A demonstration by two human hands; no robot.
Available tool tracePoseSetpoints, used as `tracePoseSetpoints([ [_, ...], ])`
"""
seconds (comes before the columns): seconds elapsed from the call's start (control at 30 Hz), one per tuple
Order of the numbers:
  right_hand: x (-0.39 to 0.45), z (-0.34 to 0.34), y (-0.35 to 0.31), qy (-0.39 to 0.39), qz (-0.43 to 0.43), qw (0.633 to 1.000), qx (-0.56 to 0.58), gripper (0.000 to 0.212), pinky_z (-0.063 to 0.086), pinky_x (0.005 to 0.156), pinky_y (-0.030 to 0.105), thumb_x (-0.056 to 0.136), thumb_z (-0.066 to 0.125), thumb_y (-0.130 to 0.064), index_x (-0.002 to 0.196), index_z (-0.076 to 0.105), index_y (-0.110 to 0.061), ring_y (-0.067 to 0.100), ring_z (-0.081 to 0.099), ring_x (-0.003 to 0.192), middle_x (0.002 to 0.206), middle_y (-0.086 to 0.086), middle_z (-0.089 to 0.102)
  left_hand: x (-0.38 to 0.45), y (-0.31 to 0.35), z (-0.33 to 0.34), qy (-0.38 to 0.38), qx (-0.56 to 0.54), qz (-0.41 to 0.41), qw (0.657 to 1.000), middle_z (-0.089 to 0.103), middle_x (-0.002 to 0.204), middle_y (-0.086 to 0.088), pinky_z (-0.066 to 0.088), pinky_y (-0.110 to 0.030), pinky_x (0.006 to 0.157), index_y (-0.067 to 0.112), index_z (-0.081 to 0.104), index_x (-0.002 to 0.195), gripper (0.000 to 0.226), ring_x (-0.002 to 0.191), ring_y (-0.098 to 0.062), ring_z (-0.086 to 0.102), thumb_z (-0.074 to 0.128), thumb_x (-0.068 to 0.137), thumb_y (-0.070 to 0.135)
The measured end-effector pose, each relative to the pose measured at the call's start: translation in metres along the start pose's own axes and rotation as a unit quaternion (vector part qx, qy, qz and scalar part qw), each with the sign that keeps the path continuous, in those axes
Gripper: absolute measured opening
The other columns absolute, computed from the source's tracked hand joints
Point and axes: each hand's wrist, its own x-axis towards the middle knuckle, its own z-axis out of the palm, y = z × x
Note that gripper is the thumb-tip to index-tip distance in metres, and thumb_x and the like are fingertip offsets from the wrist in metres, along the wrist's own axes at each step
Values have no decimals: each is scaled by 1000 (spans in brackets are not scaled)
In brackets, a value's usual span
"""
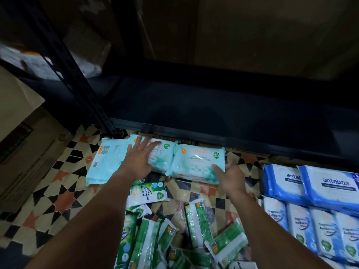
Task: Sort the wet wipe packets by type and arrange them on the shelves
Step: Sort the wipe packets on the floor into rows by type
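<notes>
Three light teal wipe packets lie on the patterned floor just in front of a dark shelf (pixel 213 105). My left hand (pixel 137 155) rests flat with spread fingers across the left packet (pixel 105 162) and the middle packet (pixel 161 158). My right hand (pixel 230 176) grips the near right corner of the right teal packet (pixel 196 162). Several green pine wipe packets (pixel 147 191) lie scattered on the floor between my forearms. Blue antabax packets (pixel 334 185) are stacked at the right.
A black upright post (pixel 77 78) of the rack rises at the left, with cardboard boxes (pixel 19 144) beside it. White and blue fragrance-free packets (pixel 320 230) stand in a row under the antabax stack. The lowest shelf board is dark and bare.
</notes>
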Motion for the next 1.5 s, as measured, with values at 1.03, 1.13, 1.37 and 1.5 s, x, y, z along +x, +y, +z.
tracePoseSetpoints([
  [1.03,-38,21,-35,-38,-302,893,-333,60,16,122,49,102,44,-48,157,24,-35,30,8,148,164,7,13,-55,-45,4,98,21,-252,962,1,167,-10,5,-59,121,33,5,159,105,153,-37,2,63,81,72],
  [1.13,-38,37,-37,-94,-331,843,-413,63,5,122,60,107,38,-44,157,0,-49,32,-4,152,168,-1,-10,-63,-55,7,31,2,-344,938,-8,165,-18,16,-60,119,32,-4,158,120,150,-44,5,66,72,79],
  [1.37,-33,51,-41,-91,-300,833,-457,83,8,117,68,102,53,-18,155,0,-53,33,-3,153,168,-3,-12,-78,-63,7,111,-52,-355,927,22,155,-18,28,-56,113,32,29,154,98,135,-47,28,80,73,50],
  [1.5,-34,49,-44,-109,-290,832,-460,86,9,116,68,101,53,-13,156,1,-53,33,-5,154,168,-3,-14,-86,-65,4,194,-188,-382,884,39,146,-11,33,-51,109,41,56,133,68,131,-42,35,80,70,45],
])
